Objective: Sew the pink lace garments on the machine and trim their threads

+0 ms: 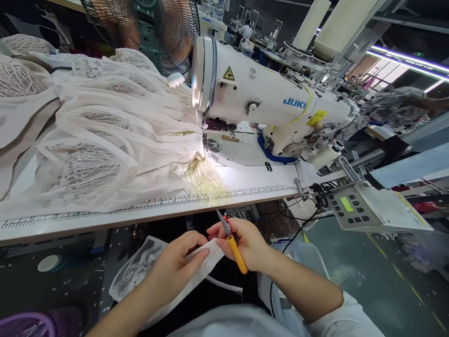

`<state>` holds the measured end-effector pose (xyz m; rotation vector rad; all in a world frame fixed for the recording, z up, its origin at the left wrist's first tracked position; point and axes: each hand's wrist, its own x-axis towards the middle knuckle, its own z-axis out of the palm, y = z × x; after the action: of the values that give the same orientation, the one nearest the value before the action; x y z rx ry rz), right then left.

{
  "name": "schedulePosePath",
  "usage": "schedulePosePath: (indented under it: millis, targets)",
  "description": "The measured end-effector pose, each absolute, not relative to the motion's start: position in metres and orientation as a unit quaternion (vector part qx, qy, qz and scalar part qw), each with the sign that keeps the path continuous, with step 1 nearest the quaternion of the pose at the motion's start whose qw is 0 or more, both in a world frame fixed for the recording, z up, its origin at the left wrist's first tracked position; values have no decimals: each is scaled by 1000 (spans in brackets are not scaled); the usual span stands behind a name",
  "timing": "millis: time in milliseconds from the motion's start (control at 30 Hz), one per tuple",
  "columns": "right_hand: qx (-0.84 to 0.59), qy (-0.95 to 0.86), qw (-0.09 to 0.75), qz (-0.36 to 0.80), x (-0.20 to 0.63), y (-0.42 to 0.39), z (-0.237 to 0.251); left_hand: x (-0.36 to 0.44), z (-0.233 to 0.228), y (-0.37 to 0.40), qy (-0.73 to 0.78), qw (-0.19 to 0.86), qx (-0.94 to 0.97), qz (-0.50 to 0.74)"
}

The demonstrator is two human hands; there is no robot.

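Note:
Below the table edge, my left hand (175,267) pinches a white strip of fabric (200,274) between thumb and fingers. The strip belongs to a white garment piece whose lace part (140,262) hangs left of that hand. My right hand (254,245) is closed around yellow-handled thread snips (238,257), their dark pointed blade tilted up towards the table. Its fingertips also grip the end of the same strip, close to the left fingers. Part of the snips is hidden by the right hand.
A white sewing machine (259,89) stands on the table (252,175), which has a printed ruler edge. White lace garments (105,121) are heaped left of the needle, and clear yellowish strips (206,178) lie beside it. A control panel (354,206) juts out at right; a fan (147,37) stands behind.

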<state>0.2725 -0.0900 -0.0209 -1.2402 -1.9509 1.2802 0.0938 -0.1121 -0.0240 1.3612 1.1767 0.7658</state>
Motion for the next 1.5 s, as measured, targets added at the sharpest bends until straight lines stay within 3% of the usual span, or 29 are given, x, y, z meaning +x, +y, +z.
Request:
schedulePosePath:
  millis: [267,533,733,900,967,1033,1133,1233,1333,1500]
  targets:
    - [-452,-636,246,575,279,-85,-22,90,-31,-105,489,689,426,324]
    - [-419,-584,298,628,277,-80,-26,94,-23,-97,489,689,423,328]
    - [-432,-706,338,448,274,-69,-10,87,-20,-80,467,677,535,195]
    - [-448,-668,469,364,291,-54,7,74,-24,-74,447,672,576,128]
    - [-458,-635,511,355,297,-43,9,70,-20,-68,459,620,622,133]
    - [-497,-622,503,337,300,-29,8,66,-7,-56,499,504,690,144]
    - [-609,-652,369,261,296,-5,1,62,20,-29,556,261,779,125]
    - [-642,-698,246,199,289,11,-4,61,37,-3,541,86,836,38]
    - [-637,-722,198,185,294,20,-2,62,32,8,490,-35,870,-49]
    - [-665,-731,92,122,336,42,18,56,7,5,440,-169,879,-68]
